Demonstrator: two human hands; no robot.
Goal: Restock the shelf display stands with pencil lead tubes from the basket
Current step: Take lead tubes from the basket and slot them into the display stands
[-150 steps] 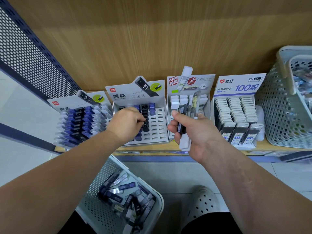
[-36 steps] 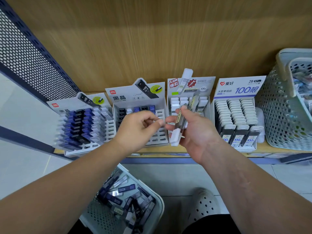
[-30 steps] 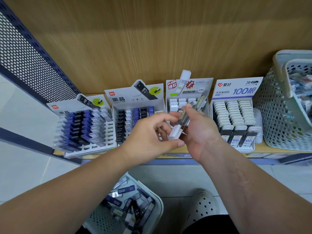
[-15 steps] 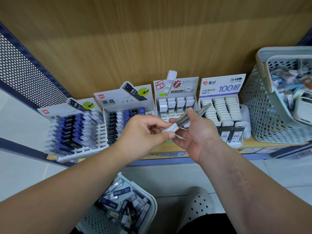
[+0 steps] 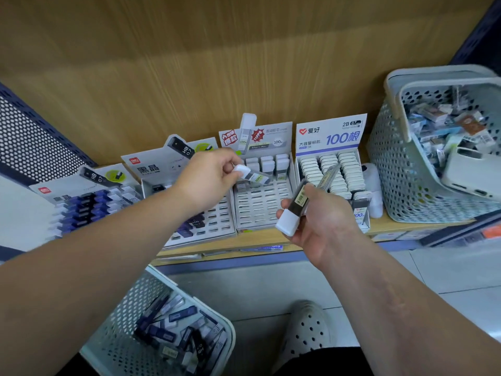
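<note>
1. While the basket point(image 5: 116, 321) sits low beside your shoe point(image 5: 309, 329), a careless step could tip its tubes point(image 5: 168, 332) out.
2. Your right hand point(image 5: 322, 221) grips a bundle of tubes point(image 5: 296, 203) by the middle; relax and one slides free.
3. Your left hand point(image 5: 208, 180) pinches one tube point(image 5: 254, 176), lying crosswise over the white stand point(image 5: 282, 221); it could jam entering a slot point(image 5: 250, 212).

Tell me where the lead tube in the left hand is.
Head view, just left of centre: the left hand pinches the lead tube over the back rows of the mostly empty white stand.
</note>
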